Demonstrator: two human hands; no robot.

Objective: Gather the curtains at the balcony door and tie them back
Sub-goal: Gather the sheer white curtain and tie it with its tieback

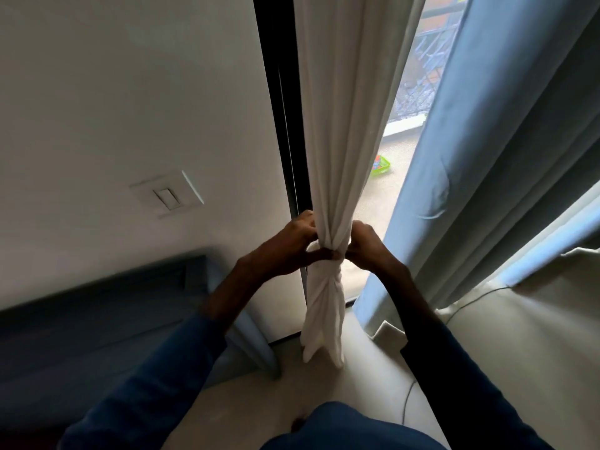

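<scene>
White curtain (337, 157) pinched between both hands' fingers (319, 254).

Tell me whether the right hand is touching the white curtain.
Touching: the head view shows the right hand pressed against the gathered white curtain, fingers curled at the cinched waist.

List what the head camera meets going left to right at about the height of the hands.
Wall switch → dark door frame → left hand → gathered white curtain → right hand → blue curtain.
</scene>
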